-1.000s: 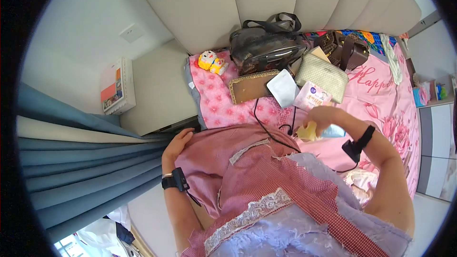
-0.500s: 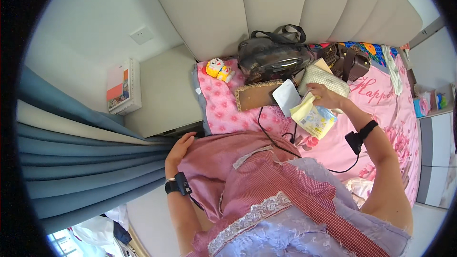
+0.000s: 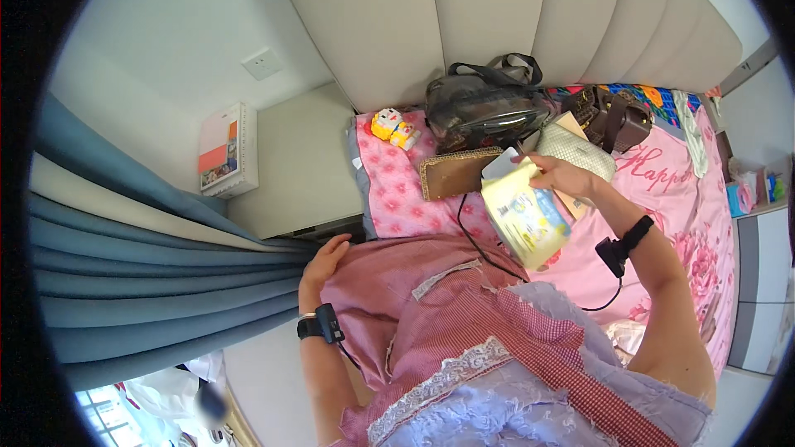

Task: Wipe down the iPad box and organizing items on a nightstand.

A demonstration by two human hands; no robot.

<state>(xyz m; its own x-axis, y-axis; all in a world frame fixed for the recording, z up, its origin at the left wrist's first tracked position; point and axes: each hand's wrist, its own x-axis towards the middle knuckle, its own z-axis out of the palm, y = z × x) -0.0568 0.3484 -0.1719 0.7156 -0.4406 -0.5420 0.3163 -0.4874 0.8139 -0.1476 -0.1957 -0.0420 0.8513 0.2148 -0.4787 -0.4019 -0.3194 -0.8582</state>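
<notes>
My right hand grips a yellow soft packet with a pale blue print by its top edge, holding it raised over the bed. Behind it a white flat item shows in part. Close by lie a cream woven pouch, a brown tray-like piece with a gold patterned rim and light tan card-like pieces. My left hand lies against the pink skirt on my left side, fingers stretched out and holding nothing.
A dark translucent bag leans toward the padded headboard, with a brown handbag to its right. A yellow-and-white toy figure sits left. A nightstand bears a white box. Blue curtains hang left; a black cable crosses the bedding.
My right hand has raised the yellow packet and moved it slightly left, turning its printed face more into view. The white item is now mostly covered. My left hand stays by the skirt.
</notes>
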